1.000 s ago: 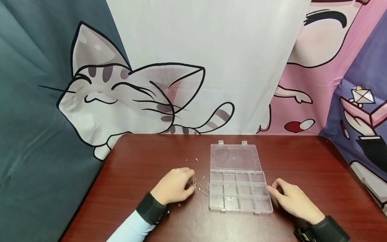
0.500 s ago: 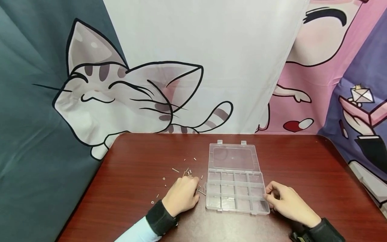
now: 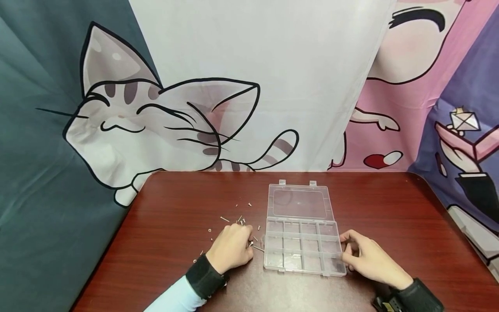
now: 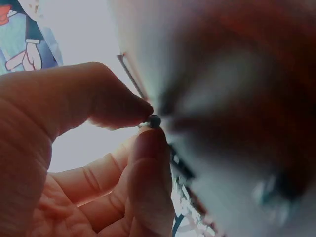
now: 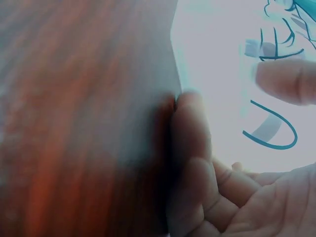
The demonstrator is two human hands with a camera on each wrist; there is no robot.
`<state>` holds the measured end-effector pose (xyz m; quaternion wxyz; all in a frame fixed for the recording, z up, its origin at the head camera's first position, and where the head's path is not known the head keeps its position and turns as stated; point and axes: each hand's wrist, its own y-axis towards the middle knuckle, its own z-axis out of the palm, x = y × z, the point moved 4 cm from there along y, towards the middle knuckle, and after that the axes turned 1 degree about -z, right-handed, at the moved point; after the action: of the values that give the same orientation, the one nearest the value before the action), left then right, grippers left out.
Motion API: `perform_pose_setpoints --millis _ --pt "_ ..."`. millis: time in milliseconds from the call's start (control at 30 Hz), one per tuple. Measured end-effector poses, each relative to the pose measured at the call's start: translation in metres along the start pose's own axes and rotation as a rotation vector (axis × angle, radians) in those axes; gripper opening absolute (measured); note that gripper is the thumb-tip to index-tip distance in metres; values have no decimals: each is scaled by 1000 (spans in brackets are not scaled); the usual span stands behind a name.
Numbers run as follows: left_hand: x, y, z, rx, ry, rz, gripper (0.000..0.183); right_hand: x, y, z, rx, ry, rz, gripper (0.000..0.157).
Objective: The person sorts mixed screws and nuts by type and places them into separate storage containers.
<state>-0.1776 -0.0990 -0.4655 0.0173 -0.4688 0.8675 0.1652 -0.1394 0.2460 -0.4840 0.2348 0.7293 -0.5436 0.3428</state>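
My left hand [image 3: 230, 247] is low over the table, left of a clear plastic compartment box [image 3: 304, 272]. Thumb and forefinger pinch a small screw, whose round head [image 4: 155, 121] shows at the fingertips in the left wrist view. Another long screw [image 3: 259, 248] lies between this hand and the box. My right hand [image 3: 370, 255] is at the box's right side, its loosely bent fingertips right at the edge. In the right wrist view its thumb [image 5: 284, 81] stands apart from the fingers [image 5: 192, 128], with nothing seen between them.
Several loose screws, one a long screw [image 3: 224, 219], and a small nut [image 3: 209, 230] are scattered around the left hand. The box's lid [image 3: 300, 203] lies folded back, away from me. A printed cloth [image 3: 273, 52] hangs behind the reddish-brown table [image 3: 390, 195].
My left hand has moved slightly nearer to me, uncovering loose screws beyond it, and a screw now shows between its fingertips. The right hand stays at the box's edge.
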Motion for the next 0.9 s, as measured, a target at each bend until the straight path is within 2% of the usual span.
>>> perform_pose_setpoints --millis 167,333,467,633,767,900 --pt "5 9 -13 -55 -9 13 17 -5 9 -4 -36 74 60 40" --pt "-1 27 -25 -90 -64 116 16 -12 17 -7 -1 149 53 39" --pt "-11 46 -29 -66 -96 219 15 -15 19 -7 23 170 40 39" --pt "-20 65 -25 0 -150 328 14 -15 19 -7 22 167 47 37" --pt "-26 77 -20 18 -125 390 13 -15 19 -6 24 168 44 38" --pt "-27 85 -16 32 -79 413 13 -15 19 -7 30 177 44 34"
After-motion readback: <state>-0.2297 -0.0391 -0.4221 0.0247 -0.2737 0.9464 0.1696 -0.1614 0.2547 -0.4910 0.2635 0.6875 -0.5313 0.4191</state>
